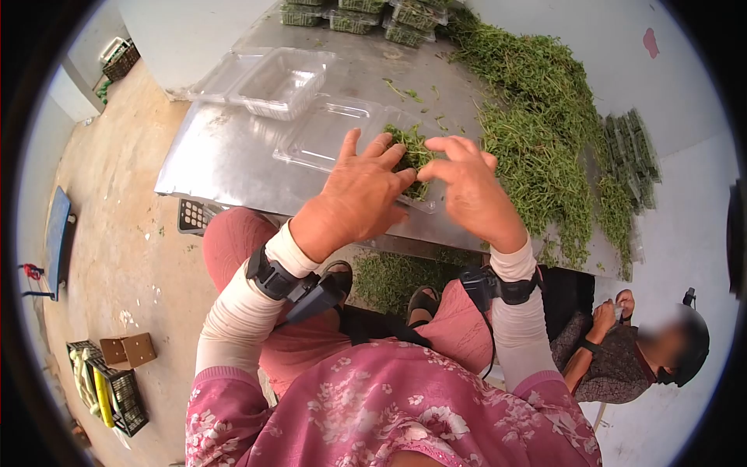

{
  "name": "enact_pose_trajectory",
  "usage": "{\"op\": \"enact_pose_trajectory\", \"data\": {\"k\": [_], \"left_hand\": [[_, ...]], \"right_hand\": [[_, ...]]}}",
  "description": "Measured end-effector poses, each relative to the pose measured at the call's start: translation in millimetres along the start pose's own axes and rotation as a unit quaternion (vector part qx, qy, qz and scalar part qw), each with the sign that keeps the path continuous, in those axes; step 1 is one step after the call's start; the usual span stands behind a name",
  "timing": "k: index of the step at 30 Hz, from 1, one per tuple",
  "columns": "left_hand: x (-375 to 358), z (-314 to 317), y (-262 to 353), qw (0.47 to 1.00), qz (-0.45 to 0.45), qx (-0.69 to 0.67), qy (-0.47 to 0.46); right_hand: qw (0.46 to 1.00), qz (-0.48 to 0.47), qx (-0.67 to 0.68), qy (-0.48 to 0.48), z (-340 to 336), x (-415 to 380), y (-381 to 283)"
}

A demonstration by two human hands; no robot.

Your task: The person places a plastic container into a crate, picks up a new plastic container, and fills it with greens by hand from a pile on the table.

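Green leafy sprigs lie in the near half of a clear plastic clamshell box, whose lid is folded open to the left on the metal table. My left hand rests on the sprigs with its fingers spread. On the right side of the box, my right hand has its fingers bent over the sprigs' edge; whether it pinches any is too small to tell. A large heap of the same greens covers the table's right side. An empty open box stands at the upper left.
Filled boxes are stacked at the table's far edge and at the right. Another person sits at the lower right. Crates and a cardboard box are on the floor at left.
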State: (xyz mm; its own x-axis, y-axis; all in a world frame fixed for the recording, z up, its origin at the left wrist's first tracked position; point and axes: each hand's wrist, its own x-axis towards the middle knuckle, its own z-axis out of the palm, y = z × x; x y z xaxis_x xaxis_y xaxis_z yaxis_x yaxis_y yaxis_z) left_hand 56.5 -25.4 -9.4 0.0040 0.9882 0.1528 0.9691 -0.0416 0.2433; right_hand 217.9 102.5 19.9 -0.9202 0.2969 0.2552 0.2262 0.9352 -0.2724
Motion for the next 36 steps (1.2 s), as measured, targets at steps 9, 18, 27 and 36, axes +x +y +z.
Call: {"op": "enact_pose_trajectory", "data": {"k": [9,18,27,36], "left_hand": [[2,1,1,1.000,-0.005,0.006,0.001],[1,2,1,1.000,-0.002,0.007,0.002],[2,4,1,1.000,0.005,-0.008,0.011],[-1,10,-2,0.999,0.020,-0.005,0.036]], "right_hand": [[1.000,-0.006,0.008,-0.005,-3,-3,6],[0.998,-0.012,-0.049,-0.031,9,-5,0],[0.998,-0.023,-0.053,-0.009,12,-4,1],[0.998,-0.020,0.003,0.066,12,-11,2]]}}
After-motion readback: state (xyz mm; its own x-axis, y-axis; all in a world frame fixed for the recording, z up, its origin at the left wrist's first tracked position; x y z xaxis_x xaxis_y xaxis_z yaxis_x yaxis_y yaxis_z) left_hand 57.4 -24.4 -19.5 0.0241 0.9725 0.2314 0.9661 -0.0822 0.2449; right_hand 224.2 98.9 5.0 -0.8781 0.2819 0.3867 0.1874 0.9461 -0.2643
